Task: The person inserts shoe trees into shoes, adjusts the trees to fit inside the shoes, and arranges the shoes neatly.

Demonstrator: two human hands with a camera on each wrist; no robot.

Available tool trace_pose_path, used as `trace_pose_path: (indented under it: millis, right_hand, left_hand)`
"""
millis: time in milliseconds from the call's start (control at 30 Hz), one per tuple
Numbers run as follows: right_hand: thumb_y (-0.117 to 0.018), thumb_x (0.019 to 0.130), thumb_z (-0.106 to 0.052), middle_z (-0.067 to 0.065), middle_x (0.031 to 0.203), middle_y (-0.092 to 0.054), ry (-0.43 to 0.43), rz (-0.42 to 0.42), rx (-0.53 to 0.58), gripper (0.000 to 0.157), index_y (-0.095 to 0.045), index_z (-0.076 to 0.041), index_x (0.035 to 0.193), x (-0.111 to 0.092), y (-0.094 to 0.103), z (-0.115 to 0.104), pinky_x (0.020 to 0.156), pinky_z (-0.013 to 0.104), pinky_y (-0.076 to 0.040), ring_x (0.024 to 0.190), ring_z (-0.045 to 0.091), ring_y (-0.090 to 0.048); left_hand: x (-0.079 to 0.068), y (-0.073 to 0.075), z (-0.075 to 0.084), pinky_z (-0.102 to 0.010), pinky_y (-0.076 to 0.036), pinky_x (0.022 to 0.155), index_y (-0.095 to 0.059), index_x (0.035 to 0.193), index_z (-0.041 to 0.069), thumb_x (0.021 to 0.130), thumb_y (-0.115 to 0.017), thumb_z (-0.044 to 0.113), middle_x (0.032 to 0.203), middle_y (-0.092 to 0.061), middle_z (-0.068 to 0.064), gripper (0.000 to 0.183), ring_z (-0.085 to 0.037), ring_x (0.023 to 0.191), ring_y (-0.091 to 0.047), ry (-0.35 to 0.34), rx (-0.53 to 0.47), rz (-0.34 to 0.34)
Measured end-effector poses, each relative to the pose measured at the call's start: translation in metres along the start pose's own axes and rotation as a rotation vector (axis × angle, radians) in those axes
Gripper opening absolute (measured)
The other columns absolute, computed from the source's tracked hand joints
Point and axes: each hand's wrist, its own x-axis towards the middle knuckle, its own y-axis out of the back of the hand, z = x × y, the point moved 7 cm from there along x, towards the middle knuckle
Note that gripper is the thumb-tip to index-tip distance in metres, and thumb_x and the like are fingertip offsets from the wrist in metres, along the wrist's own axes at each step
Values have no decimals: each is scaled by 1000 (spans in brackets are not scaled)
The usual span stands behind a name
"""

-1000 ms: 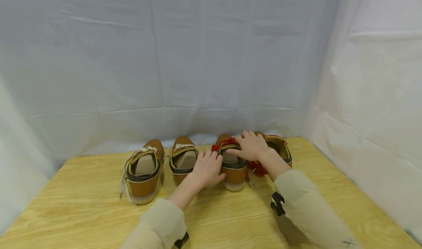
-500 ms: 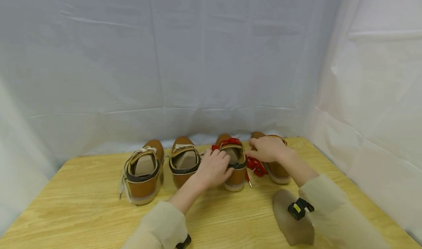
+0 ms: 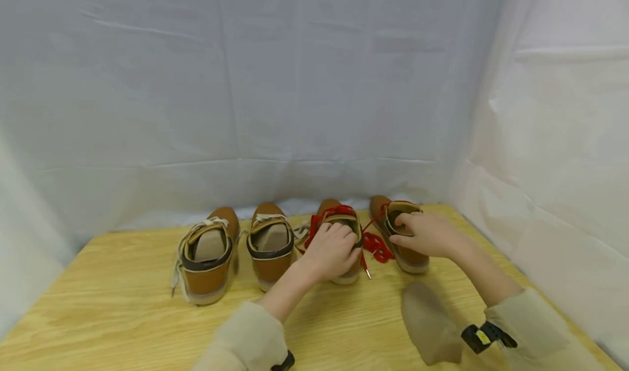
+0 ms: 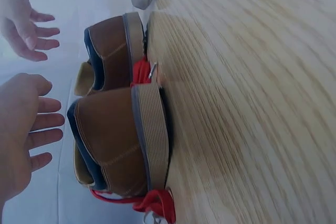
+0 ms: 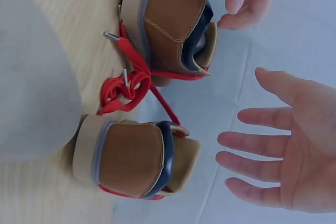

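Note:
My left hand [image 3: 330, 253] hovers over the opening of a brown shoe with red laces, its fingers loosely extended; the shoe's heel [image 4: 107, 140] is apart from the fingers in the left wrist view. My right hand [image 3: 426, 234] is held over the rightmost brown shoe [image 3: 413, 261], fingers spread and holding nothing. That shoe's inside looks dark. Its loose red lace [image 3: 377, 247] lies bunched between the two shoes. On the table below my right forearm lies a grey-brown insole [image 3: 427, 322]; it also fills the left of the right wrist view as a grey shape [image 5: 37, 77].
Two more brown shoes, the far-left shoe [image 3: 208, 286] and the shoe beside it [image 3: 272, 273], have pale laces and visible insoles. All stand in a row along the back of the wooden table [image 3: 123, 305]. White cloth [image 3: 295, 87] hangs behind and at the sides.
My right hand has moved right, from above the third shoe to the rightmost one. The insole, mostly hidden by the sleeve before, is now exposed. My left hand has shifted slightly right.

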Motion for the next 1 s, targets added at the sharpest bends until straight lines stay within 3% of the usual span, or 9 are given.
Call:
trace_pose_path:
  millis: [167,433,567,800,933,1000]
  right_hand:
    - [-63,87,-36,15,106,-62,0,36,-19,45,-60,0,114,-19,-1,3,75,45,-48,92,32,-60]
    - [-72,76,-46,19,107,-56,-32,58,16,64,-58,1,117,-43,-6,4,71,44,-48,86,30,-59]
    - [-75,73,-44,19,106,-55,-27,7,45,66,-56,1,117,-53,-17,1,72,43,-48,87,30,-58]
    - [-76,70,-46,14,99,-53,-118,-156,100,69,-54,1,117,-68,-45,-1,66,38,-46,75,18,-53]
    - [-79,67,-44,20,104,-51,-132,-230,130,71,-53,0,115,-75,-62,-6,69,42,-47,80,24,-55]
    - [-80,65,-45,23,106,-49,-119,-266,128,78,-51,3,119,-78,-71,-10,71,45,-47,83,28,-55]
  left_hand:
    - [8,0,8,-33,-37,85,-63,97,18,96,-46,32,100,-58,3,22,-16,98,-52,-3,4,-29]
    - [17,-4,21,-32,-36,86,-63,102,19,95,-47,37,103,-59,4,25,-15,100,-51,-24,10,-50]
    - [21,-6,28,-32,-35,83,-62,98,19,95,-47,38,101,-58,5,25,-15,99,-51,-34,15,-57]
    - [30,-10,36,-31,-32,78,-59,87,20,93,-50,37,93,-57,6,20,-14,91,-52,-64,-16,-86]
    - [33,-13,40,-32,-33,80,-59,89,19,94,-50,37,93,-57,6,20,-14,93,-52,-76,-18,-120]
    - [33,-15,42,-34,-34,82,-61,92,19,93,-50,37,96,-58,5,21,-14,96,-52,-83,-5,-123]
